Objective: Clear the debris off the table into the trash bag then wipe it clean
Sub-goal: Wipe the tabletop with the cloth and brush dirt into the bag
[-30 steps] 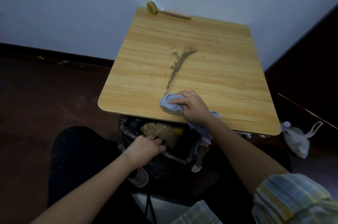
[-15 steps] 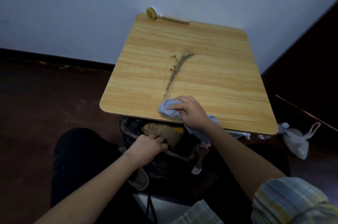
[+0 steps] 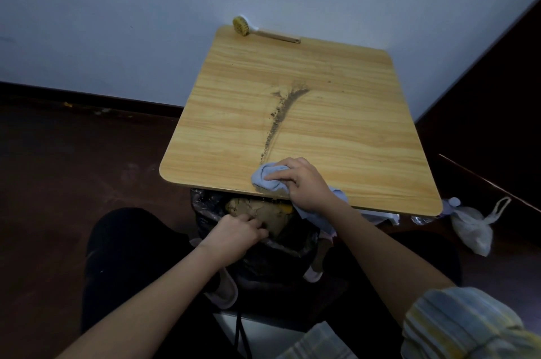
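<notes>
Nearest, below the table's near edge, the left hand (image 3: 234, 231) grips the rim of the black plastic trash bag (image 3: 205, 206), its fingers curled over the edge to hold the mouth open; crumpled brown and yellow waste (image 3: 257, 210) already lies inside. Just above, at the near edge of the light wood-grain table (image 3: 366, 124), the right hand (image 3: 304, 183) presses a bunched pale blue cloth (image 3: 268, 175) flat on the surface, index finger stretched over it and the other fingers curled round its bulk, with a loose tail of cloth hanging off the edge toward the bag. A small heap of sandy grit (image 3: 270, 190) sits at the cloth's near side, right on the lip. Farther in, a thin dark trail of debris (image 3: 278, 121) runs from the cloth toward the table's middle, fanning out at its far end. At the far edge lies a round-headed brush with a wooden handle (image 3: 263, 32). The step in hand looks like sweeping grit into the bag; the next move likely calls for pulling the heap over the edge with the bag's mouth directly beneath, then returning for the trail.
</notes>
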A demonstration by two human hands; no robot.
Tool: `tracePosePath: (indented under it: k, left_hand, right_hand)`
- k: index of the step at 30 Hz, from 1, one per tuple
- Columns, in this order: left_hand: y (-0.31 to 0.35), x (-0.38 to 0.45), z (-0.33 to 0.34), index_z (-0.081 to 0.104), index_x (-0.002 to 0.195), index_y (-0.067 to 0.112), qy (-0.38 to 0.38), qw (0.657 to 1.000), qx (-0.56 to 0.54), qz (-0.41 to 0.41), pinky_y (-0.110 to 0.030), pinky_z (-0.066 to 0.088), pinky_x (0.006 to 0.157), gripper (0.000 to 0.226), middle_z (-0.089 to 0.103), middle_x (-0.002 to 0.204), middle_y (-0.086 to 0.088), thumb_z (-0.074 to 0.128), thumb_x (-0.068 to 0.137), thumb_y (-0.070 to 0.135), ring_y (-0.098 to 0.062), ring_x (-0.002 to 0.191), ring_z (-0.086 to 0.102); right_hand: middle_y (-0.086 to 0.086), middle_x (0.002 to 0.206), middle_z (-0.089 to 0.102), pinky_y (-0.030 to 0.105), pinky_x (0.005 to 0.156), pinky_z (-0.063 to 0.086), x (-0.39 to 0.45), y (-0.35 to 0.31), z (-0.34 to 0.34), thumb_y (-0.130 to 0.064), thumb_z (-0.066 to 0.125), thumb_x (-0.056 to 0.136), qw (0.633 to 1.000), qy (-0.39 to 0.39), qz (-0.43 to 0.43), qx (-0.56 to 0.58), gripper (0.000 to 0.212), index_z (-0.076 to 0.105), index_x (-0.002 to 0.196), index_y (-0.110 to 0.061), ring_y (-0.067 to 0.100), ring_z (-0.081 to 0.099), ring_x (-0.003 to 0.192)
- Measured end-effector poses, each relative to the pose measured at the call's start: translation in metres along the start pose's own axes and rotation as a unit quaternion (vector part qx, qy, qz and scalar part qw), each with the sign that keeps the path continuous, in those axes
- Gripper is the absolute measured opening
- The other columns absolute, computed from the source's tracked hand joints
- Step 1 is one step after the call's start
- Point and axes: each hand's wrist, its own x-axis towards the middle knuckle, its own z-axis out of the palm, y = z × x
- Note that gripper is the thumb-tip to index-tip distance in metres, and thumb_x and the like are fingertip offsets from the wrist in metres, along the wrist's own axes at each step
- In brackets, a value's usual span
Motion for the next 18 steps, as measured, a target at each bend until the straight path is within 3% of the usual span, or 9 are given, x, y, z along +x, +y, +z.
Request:
tracePosePath:
  k: [18]
  left_hand:
    - [-0.0010,0.0030,-0.0071,0.047,0.127,0.027,-0.025,0.999,0.021,-0.014,-0.034,0.041,0.066,0.037,0.051,0.121,0.001,0.043,0.094,0.012,-0.025,0.112,0.050]
  right_hand:
    - [0.007,0.124,0.058,0.046,0.089,0.036,-0.0042,-0.0022,0.0022,-0.001,0.048,0.097,1.000,0.003,0.001,0.006,0.034,0.070,0.117,-0.018,0.032,0.044,0.108]
